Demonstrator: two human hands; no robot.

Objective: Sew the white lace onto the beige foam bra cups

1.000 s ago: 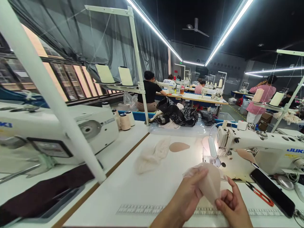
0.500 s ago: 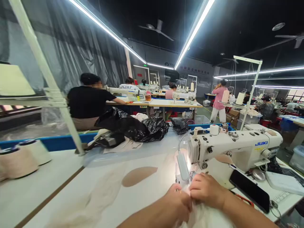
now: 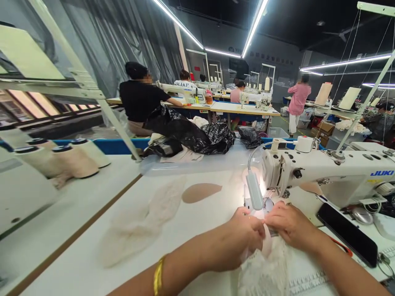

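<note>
Head view, from the left: a loose lace piece (image 3: 154,213) lies crumpled on the counter (image 3: 197,234). It looks thin and nearly weightless, likely to fold over itself or drag if taken by one loose edge; a flat pinch where the cloth doubles up would lift it best. Just beside it, the beige teardrop piece (image 3: 200,192) lies flat and smooth, probably a little firmer, and easiest to pick up by its pointed end.

Further right, the left hand (image 3: 240,238) has its fingers curled together and clamped on the lace cloth (image 3: 265,273), which passes beneath both hands and hangs in soft ruffles towards the wearer. A smooth pinkish part shows between the hands, close to the lamp (image 3: 254,191) and the working end of the sewing machine (image 3: 339,164). The right hand (image 3: 290,224) meets it from the other side, fingers bunched low at the cloth; whether they pinch or only press, I cannot tell. The cloth seems light, limp and easily snagged or stretched, so it wants a shallow hold near the edge, with light, even tension and fingertips clear of the needle area.

Right of the hands lie red-handled snips (image 3: 344,246) and a dark phone (image 3: 347,234), well apart from the cloth.
</note>
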